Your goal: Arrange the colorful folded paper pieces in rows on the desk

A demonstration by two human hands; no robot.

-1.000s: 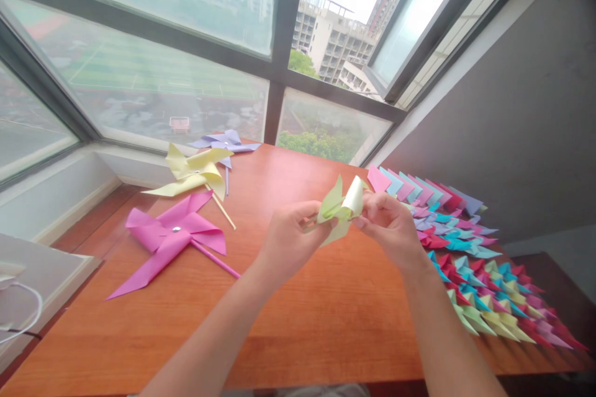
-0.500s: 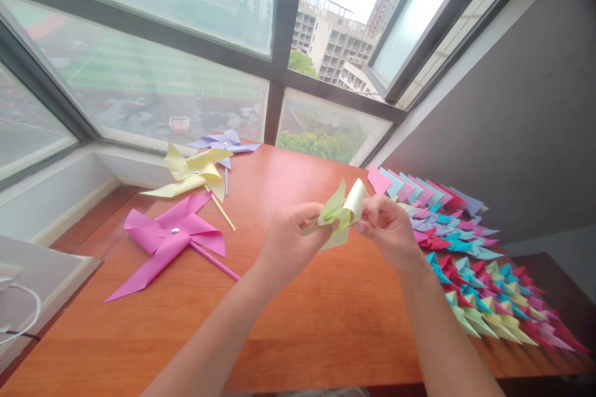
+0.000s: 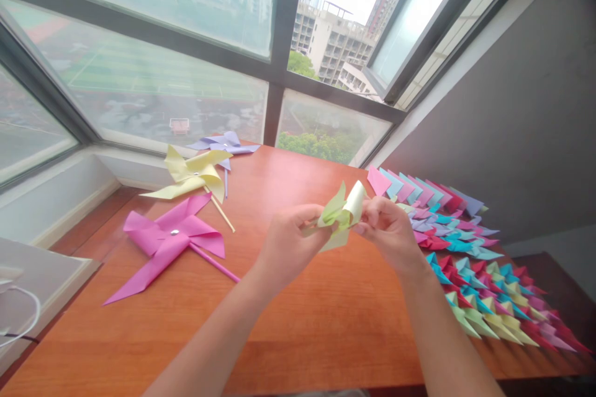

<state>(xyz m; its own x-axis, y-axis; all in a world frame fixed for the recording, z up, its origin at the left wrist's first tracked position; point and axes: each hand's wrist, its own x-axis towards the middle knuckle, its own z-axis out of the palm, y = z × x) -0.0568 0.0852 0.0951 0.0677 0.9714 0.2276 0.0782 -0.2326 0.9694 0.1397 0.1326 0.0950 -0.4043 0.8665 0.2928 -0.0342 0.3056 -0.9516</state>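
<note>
I hold a light green folded paper piece [image 3: 341, 214] above the wooden table [image 3: 298, 322], between both hands. My left hand [image 3: 287, 245] pinches its left side with thumb and fingers closed. My right hand [image 3: 390, 229] grips its right side, where one flap curls upward. The paper is partly folded into pinwheel blades.
Three finished pinwheels on sticks lie at the left: pink [image 3: 173, 239], yellow [image 3: 192, 175] and purple [image 3: 224, 142]. Several rows of folded coloured papers [image 3: 465, 260] cover the table's right side. A white cable [image 3: 18, 316] lies at the far left. Windows stand behind.
The green paper has sunk slightly and its flaps have been drawn closer together between my hands. The pinwheels and paper rows have not moved.
</note>
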